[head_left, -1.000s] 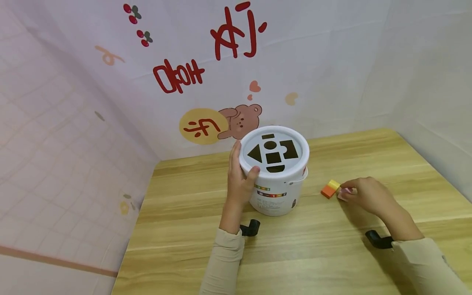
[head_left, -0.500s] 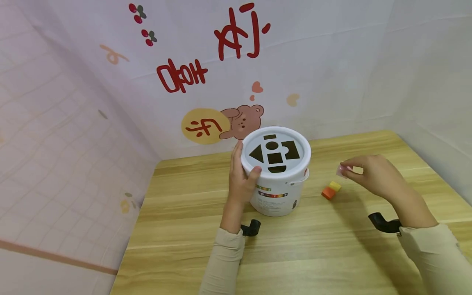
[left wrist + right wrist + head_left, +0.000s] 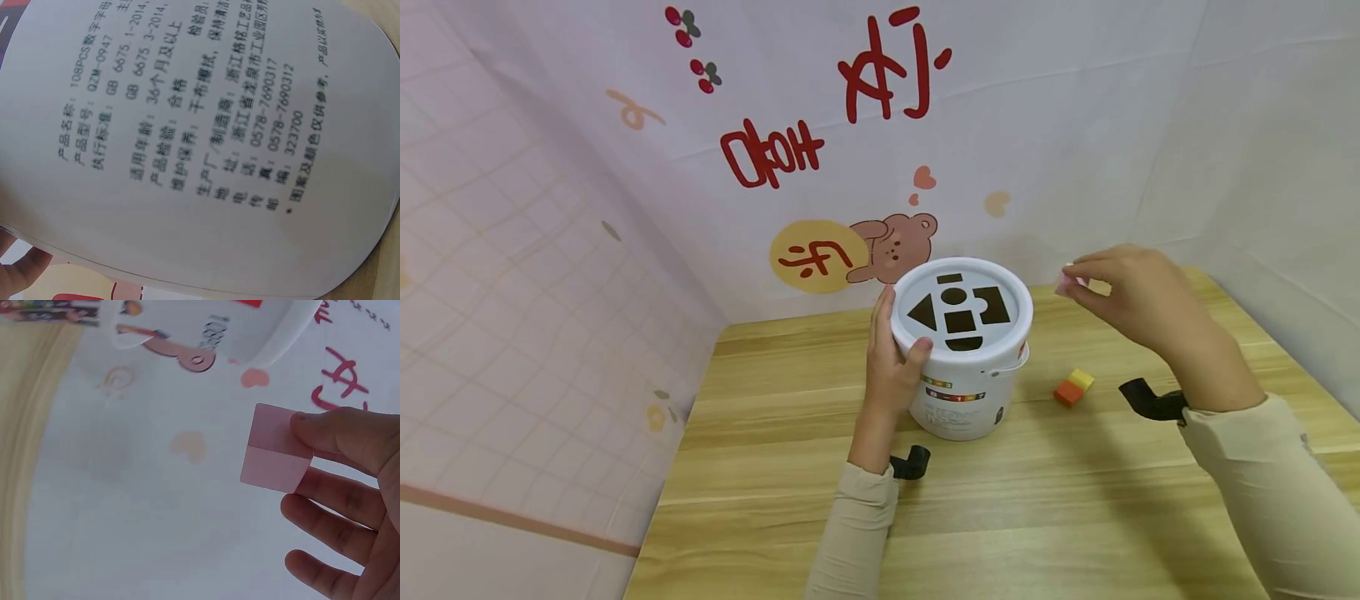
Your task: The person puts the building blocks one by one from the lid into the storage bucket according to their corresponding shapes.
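Note:
A white bucket (image 3: pixel 958 412) stands on the table, its pale lid (image 3: pixel 1003 329) cut with several shaped holes, among them a triangle, a circle and a square. Around the left side of its rim, my left hand (image 3: pixel 891 367) holds it, thumb at the front and fingers along the far side. Between thumb and fingertips my right hand (image 3: pixel 1157 304) pinches a pink block (image 3: pixel 275 450), raised above the table to the right of the bucket. Two flat faces of the block meet at an edge in the right wrist view; its other fingers are spread apart.
An orange block (image 3: pixel 1067 394) and a yellow block (image 3: pixel 1082 379) lie together on the wooden table (image 3: pixel 760 467), right of the bucket. The bucket's white handle (image 3: pixel 1018 360) hangs at its right side. A printed cloth wall (image 3: pixel 1060 125) rises behind the table.
My right hand has lifted the pink block off the table from beside the yellow and orange blocks and carried it up and slightly left. My left hand has stayed on the bucket.

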`<action>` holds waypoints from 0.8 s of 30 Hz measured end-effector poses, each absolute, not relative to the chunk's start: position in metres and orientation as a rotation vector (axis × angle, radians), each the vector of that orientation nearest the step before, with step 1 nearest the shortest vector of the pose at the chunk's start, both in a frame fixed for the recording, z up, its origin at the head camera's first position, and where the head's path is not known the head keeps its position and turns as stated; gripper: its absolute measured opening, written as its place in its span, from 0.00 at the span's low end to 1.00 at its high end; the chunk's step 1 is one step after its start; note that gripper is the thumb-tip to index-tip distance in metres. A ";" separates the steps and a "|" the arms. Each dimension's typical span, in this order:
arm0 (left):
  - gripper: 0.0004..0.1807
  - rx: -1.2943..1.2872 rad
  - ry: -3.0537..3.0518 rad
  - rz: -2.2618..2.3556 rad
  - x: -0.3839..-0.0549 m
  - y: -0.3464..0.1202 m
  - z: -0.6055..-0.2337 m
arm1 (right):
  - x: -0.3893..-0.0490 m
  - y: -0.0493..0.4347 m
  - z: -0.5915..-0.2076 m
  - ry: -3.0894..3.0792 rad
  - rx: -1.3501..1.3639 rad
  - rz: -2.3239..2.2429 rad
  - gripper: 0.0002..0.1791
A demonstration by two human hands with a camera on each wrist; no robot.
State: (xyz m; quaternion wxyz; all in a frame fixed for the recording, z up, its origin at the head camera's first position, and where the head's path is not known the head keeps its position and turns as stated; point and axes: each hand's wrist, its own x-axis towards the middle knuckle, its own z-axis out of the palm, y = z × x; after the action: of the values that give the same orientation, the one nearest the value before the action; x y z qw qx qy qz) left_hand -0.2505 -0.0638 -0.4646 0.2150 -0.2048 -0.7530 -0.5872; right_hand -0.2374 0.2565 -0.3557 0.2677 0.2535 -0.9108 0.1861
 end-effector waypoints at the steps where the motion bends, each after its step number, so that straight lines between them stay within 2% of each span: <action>1: 0.60 -0.569 -2.088 -1.627 -0.251 -0.064 -0.465 | -0.238 0.252 -0.353 -2.439 0.691 0.498 0.14; 14: 0.60 -0.566 -2.097 -1.621 -0.251 -0.065 -0.464 | -0.244 0.201 -0.334 -2.285 0.909 0.588 0.15; 24: 0.60 -0.580 -2.094 -1.616 -0.253 -0.066 -0.465 | -0.253 0.167 -0.348 -2.289 1.139 0.691 0.13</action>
State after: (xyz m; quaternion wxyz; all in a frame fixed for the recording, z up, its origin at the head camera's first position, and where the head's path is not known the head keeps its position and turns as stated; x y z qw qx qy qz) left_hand -0.2527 -0.0661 -0.4649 0.2154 -0.2091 -0.7551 -0.5828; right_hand -0.2526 0.1674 -0.3481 0.2440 0.4172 -0.8381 0.2530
